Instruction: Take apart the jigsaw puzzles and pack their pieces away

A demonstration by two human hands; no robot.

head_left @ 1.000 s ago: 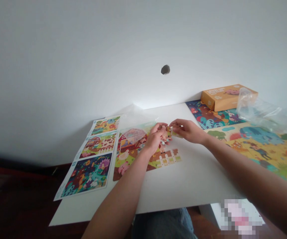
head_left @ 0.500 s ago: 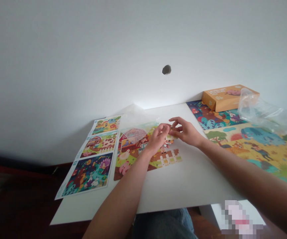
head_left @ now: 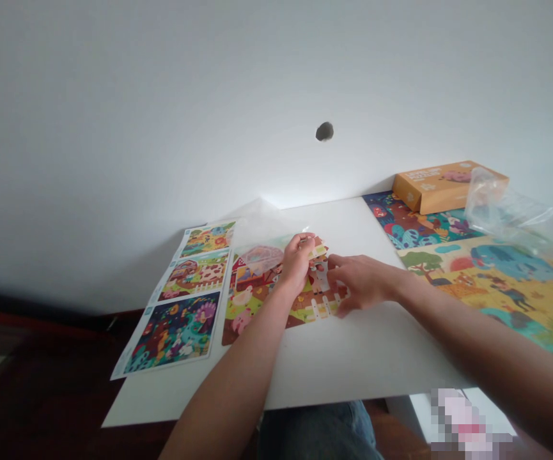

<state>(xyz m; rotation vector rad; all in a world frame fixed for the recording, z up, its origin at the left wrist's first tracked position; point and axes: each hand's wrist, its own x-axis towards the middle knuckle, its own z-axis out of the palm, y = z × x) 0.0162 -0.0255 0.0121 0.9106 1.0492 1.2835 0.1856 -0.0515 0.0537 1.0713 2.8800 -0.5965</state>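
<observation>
The partly assembled farm jigsaw puzzle (head_left: 257, 306) lies on the white table, with a barn, a hen, a pig and a white fence in its picture. Over its upper right part, my left hand (head_left: 298, 259) is closed around puzzle pieces (head_left: 318, 248), whose number I cannot make out. My right hand (head_left: 365, 281) is at the puzzle's right edge, fingers bent and thumb lower down, gripping a puzzle piece (head_left: 321, 278) with white and brown print. The fingers partly hide that piece, and my left forearm covers some of the puzzle.
To the left lies a reference sheet (head_left: 171, 332) with three pictures. A clear plastic bag (head_left: 261, 217) overlaps the farm puzzle's top. At right are a dark forest puzzle (head_left: 401, 223), a yellow safari puzzle (head_left: 453, 262), an orange box (head_left: 449, 185) and another plastic bag (head_left: 511, 214).
My right hand has moved away from my left, down and toward me, to the puzzle's right edge with a piece. My left hand stays close to its place, still holding pieces.
</observation>
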